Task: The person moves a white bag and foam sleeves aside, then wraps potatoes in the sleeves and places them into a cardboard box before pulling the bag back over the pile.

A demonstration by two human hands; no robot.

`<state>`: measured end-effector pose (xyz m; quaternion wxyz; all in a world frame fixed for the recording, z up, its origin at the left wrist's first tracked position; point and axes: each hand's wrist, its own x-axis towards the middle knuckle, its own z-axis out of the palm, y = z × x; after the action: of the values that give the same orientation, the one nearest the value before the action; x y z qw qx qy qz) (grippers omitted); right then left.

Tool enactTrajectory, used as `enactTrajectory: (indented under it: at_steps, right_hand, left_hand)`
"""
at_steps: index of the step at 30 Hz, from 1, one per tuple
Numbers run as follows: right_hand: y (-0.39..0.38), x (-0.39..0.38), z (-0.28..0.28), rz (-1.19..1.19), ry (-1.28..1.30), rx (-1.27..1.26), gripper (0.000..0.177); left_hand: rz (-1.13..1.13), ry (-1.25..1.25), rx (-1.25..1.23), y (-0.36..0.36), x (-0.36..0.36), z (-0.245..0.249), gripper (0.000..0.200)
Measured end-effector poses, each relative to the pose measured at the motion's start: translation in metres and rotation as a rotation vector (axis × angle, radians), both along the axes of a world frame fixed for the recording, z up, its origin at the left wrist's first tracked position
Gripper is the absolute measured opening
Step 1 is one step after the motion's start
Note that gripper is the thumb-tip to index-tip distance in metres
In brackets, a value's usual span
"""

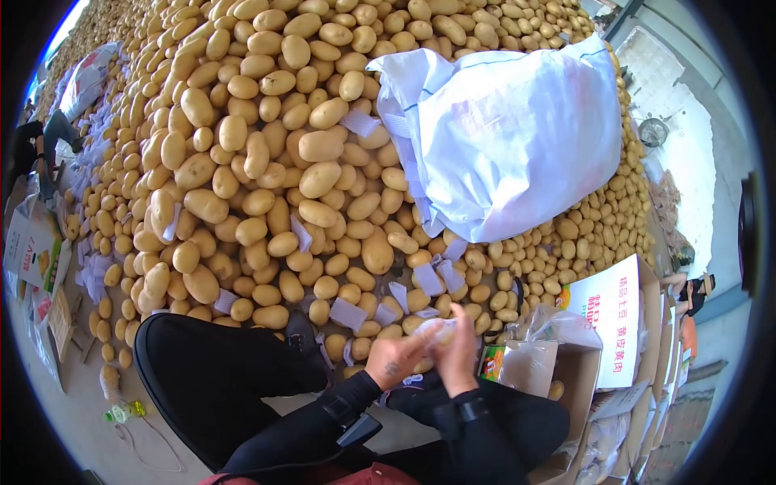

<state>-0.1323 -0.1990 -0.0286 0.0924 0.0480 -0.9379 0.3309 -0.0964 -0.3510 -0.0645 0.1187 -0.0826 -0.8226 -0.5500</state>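
Note:
My left hand (396,360) and my right hand (456,352) meet in front of my knees, low over the near edge of a large potato heap (319,179). Between their fingers is a whitish foam net (437,330), gripped from both sides. The fingers cover much of it, and I cannot tell whether a potato is inside. Loose foam net sleeves (349,314) lie on the potatoes close by. Beside my right hand stands an open cardboard box (570,368) with clear plastic in it.
A big white woven sack (513,137) rests on the heap at the right. Several cartons (618,323) are lined up to my right. At the far left, another person (44,149) is near a carton (32,250). A green-labelled bottle (124,412) lies on the floor.

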Motion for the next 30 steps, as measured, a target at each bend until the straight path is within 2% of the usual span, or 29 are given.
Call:
enactTrajectory:
  at_steps: [1,2,3,4,5,6,7,9,11,13,14,15,16,17,18,19,21,23,24,26,27,29,30]
  right_hand:
    - [0.016,-0.004,0.005,0.043,0.100,0.116,0.054]
    - [0.046,-0.006,0.008,-0.026,0.118,0.077,0.052]
    - [0.084,-0.012,0.013,-0.092,0.133,0.040,0.050]
    - [0.116,-0.014,0.046,-0.174,0.178,0.222,0.048]
    - [0.154,-0.013,0.070,-0.309,0.143,0.403,0.047]
    - [0.185,-0.011,0.093,-0.377,0.168,0.464,0.045]
    - [0.227,-0.011,0.106,-0.446,0.145,0.643,0.043]
    - [0.268,-0.017,0.130,-0.630,-0.096,0.978,0.035]
    - [0.247,-0.048,0.132,-0.560,0.023,0.895,0.031]
    - [0.210,-0.098,0.090,-0.277,0.196,0.541,0.029]
    - [0.176,-0.127,0.067,-0.146,0.052,0.270,0.030]
    - [0.136,-0.155,0.037,-0.064,-0.178,-0.147,0.027]
    - [0.083,-0.178,0.022,0.072,-0.324,-0.236,0.027]
    - [0.050,-0.206,-0.019,0.199,-0.389,-0.368,0.032]
    - [0.010,-0.232,-0.052,0.296,-0.279,-0.361,0.033]
    - [-0.034,-0.256,-0.073,0.324,-0.257,-0.355,0.044]
    - [-0.105,-0.302,-0.097,0.429,0.205,0.037,0.053]
    - [-0.150,-0.336,-0.109,0.206,0.277,0.214,0.058]
    - [-0.159,-0.349,-0.118,0.153,0.220,0.293,0.055]
    - [-0.161,-0.359,-0.123,0.134,0.214,0.376,0.052]
    - [-0.155,-0.356,-0.123,0.132,0.211,0.378,0.052]
    - [-0.138,-0.339,-0.109,0.142,0.129,0.107,0.049]
    - [-0.123,-0.323,-0.097,0.145,0.036,-0.027,0.049]
  left_hand:
    - [-0.115,-0.071,-0.074,-0.003,0.003,0.007,0.051]
    - [-0.008,-0.091,-0.114,-0.005,0.001,-0.012,0.045]
    - [0.100,-0.115,-0.152,-0.010,-0.004,-0.047,0.040]
    - [0.127,-0.052,-0.278,-0.026,-0.008,-0.100,0.036]
    - [0.012,-0.260,-0.496,-0.048,-0.011,-0.107,0.041]
    - [-0.119,-0.374,-0.708,-0.067,-0.013,-0.110,0.049]
    - [-0.085,-0.238,-0.818,-0.076,-0.014,-0.139,0.054]
    - [-0.038,-0.032,-0.989,-0.090,-0.017,-0.180,0.063]
    - [-0.149,-0.064,-0.936,-0.097,-0.031,-0.185,0.066]
    - [-0.259,-0.102,-0.894,-0.103,-0.045,-0.180,0.069]
    - [-0.263,-0.198,-0.743,-0.103,-0.053,-0.175,0.062]
    - [-0.260,-0.294,-0.594,-0.104,-0.060,-0.166,0.055]
    - [-0.201,-0.267,-0.433,-0.103,-0.066,-0.153,0.041]
    - [-0.192,-0.279,-0.447,-0.099,-0.073,-0.156,0.041]
    - [-0.053,-0.253,-0.305,-0.094,-0.078,-0.160,0.035]
    - [0.083,-0.225,-0.165,-0.090,-0.083,-0.163,0.030]
    - [0.217,-0.176,-0.027,-0.086,-0.096,-0.160,0.017]
    - [0.351,-0.375,0.073,-0.083,-0.104,-0.136,0.013]
    - [0.359,-0.386,0.063,-0.085,-0.108,-0.141,0.013]
    - [0.560,0.009,-0.076,-0.091,-0.117,-0.155,0.014]
    - [0.557,0.006,-0.074,-0.094,-0.117,-0.159,0.014]
    - [0.582,-0.299,0.397,-0.098,-0.125,-0.148,0.014]
    - [0.495,-0.349,0.926,-0.096,-0.131,-0.132,0.014]
